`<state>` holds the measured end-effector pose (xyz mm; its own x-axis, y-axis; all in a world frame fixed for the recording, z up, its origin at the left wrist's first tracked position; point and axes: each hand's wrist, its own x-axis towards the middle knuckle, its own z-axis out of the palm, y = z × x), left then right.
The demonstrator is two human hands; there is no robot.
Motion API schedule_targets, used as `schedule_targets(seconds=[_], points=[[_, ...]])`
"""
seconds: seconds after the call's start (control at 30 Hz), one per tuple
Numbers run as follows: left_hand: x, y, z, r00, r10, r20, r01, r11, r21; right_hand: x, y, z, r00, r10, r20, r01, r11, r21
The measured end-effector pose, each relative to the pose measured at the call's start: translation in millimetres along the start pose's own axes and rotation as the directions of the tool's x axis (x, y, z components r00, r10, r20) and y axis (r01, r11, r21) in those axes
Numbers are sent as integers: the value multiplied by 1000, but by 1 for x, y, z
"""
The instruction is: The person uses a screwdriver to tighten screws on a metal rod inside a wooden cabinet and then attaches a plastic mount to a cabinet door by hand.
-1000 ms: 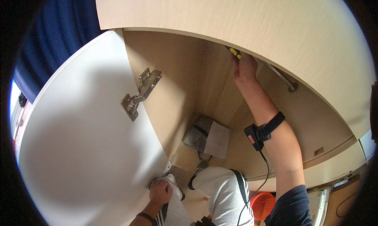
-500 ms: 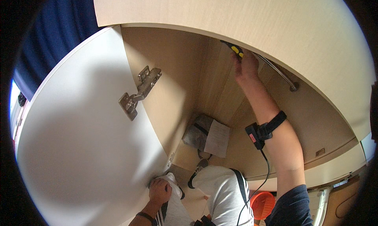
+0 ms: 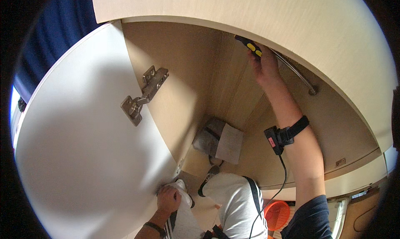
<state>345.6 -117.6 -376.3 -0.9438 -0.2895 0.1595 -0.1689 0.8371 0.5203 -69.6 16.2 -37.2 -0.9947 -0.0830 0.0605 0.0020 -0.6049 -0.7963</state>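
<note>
two hands in view, on v. different duty. right hand (image 3: 266, 68) reaching high into the far part of the cabinet (image 3: 333, 114), fingers curled snugly round a black-and-yellow tool (image 3: 254, 48), no gap to speak of. tool up at the far side, just below the edge of the pale front panel (image 3: 233, 6), left of a metal rail (image 3: 296, 72). contact btwn its far end and anything: can't tell. left hand (image 3: 168, 198) low and near, on the pale trousers (image 3: 185, 224), fingers loosely bent; hold on anything: can't tell.

now, the risks. poss. knuckle scrape on the rail, just right of the hand, or on the panel edge, w/ any quick jerk. poss. tool slip too, given a one-handed grip at long reach; likely drop onto the grey bag (image 3: 204, 141) and white sheet (image 3: 230, 143) at the cabinet bottom. poss. snag of the cable (image 3: 286, 170), b/c of that loose run from the black forearm device (image 3: 273, 139) down over the right leg. lastly, swung-out white door (image 3: 96, 147) at left, metal hinge (image 3: 143, 95) jutting out: bump risk on a careless turn.
</note>
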Motion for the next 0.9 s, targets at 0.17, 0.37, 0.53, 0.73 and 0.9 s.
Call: schedule_targets(seconds=[0.17, 0.37, 0.53, 0.73, 0.9], points=[[9, -3, 13, 996, 82, -39, -84, 995, -55, 78, -12, -65, 952, -130, 278, 217, 927, -308], [3, -11, 12, 1000, 14, -22, -14, 1000, 2, 11, -45, -16, 895, 183, 408, -131, 980, -152], [1, -14, 15, 999, 1, -38, -2, 999, -36, 4, -56, -7, 866, 221, 448, -252, 968, 10], [16, 1, 2, 982, -93, 164, 101, 994, -42, 36, -61, -32, 728, 209, 653, -452, 862, 229], [13, -3, 10, 997, -65, 30, 66, 997, -33, 36, -66, -20, 720, 438, 538, -456, 883, -109]])
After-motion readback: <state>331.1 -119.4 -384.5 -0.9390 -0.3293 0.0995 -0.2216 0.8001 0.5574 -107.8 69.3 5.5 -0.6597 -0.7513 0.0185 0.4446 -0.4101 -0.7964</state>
